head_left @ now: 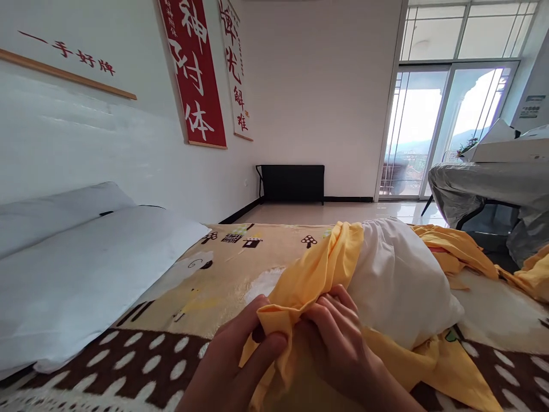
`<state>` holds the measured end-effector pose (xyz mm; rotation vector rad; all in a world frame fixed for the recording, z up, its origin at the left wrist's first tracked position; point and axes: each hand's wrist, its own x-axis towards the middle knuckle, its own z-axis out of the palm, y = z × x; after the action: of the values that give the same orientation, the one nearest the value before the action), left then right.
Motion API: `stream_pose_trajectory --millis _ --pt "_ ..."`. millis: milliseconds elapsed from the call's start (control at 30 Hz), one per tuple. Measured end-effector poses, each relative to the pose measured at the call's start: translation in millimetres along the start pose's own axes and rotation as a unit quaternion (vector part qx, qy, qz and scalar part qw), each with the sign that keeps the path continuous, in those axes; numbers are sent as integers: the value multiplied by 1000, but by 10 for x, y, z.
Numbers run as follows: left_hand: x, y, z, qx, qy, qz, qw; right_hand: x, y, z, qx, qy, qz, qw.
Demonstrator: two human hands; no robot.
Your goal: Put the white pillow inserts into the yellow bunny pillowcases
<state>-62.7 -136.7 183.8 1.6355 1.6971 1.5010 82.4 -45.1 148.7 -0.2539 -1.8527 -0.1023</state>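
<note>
Yellow, a warm and slightly orange shade, colours the cloth [319, 266] that lies in the lower centre of the frame, a thin, matte fabric that looks soft and pliable. It rises from the bottom edge towards the middle in loose lengthwise pleats, narrows to a rounded, bunched top, and shows a folded edge like a hem where it is gathered low down. The left hand [246, 349] pinches that edge between thumb and fingers; the right hand [338, 337], just beside it, grasps the gathered fabric with bent fingers, its fingertips partly hidden. Against the cloth's right side sits a puffy white bundle [403, 286], smooth and rounded below, finely puckered along its upper left. More yellow fabric [446, 369] spreads under it at the lower right, bearing a small green detail; whether it is the same piece cannot be told. Another crumpled yellow piece [465, 249] lies towards the right edge. Beneath everything is a beige blanket [257, 252] with a brown, white-spotted band, and white pillows [103, 263] fill the left of the frame.
</note>
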Motion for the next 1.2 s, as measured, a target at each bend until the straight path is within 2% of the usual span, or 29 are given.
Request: stream_pose_trajectory --millis 100,167,233,300,400,433,500,600,667,767,867,967,1033,1100,1200 --pt "19 3 -53 18 -50 65 996 125 -54 -222 -8 -19 15 1000" --pt "14 -13 -71 49 -49 131 989 287 -114 -362 -18 -74 5 997" --pt "2 -34 -72 83 -20 198 976 482 -165 -433 4 -185 -38 982" --pt "5 -51 -67 104 36 230 967 669 -186 -418 32 -279 -74 957" --pt "74 -92 -79 109 111 218 963 873 -140 -290 -9 -338 -103 936" --pt "112 -117 -88 100 123 214 964 921 -106 -242 -36 -343 -115 932" --pt "197 -185 -100 54 108 208 971 1004 -10 -165 -78 -321 -126 935" --pt "312 -293 -53 -5 26 180 983 1138 183 -113 -98 -211 -83 969" --pt "372 -341 40 36 -18 103 994 1233 314 -103 -93 -159 -42 982" --pt "434 -370 201 119 -3 -12 993 1342 460 -78 -86 -174 -19 981" --pt "470 -393 253 133 -9 -31 991 1413 508 -46 -89 -238 -40 966" --pt "516 -449 177 134 -58 -6 989 1518 464 -55 -118 -270 -42 955" --pt "556 -493 82 141 -74 0 987 1615 417 -82 -136 -254 -26 957" --pt "586 -524 -39 136 -110 -25 984 1705 396 -108 -126 -230 -14 965" --pt "571 -534 -260 75 -195 -99 973 1773 446 -118 -49 -213 6 976"
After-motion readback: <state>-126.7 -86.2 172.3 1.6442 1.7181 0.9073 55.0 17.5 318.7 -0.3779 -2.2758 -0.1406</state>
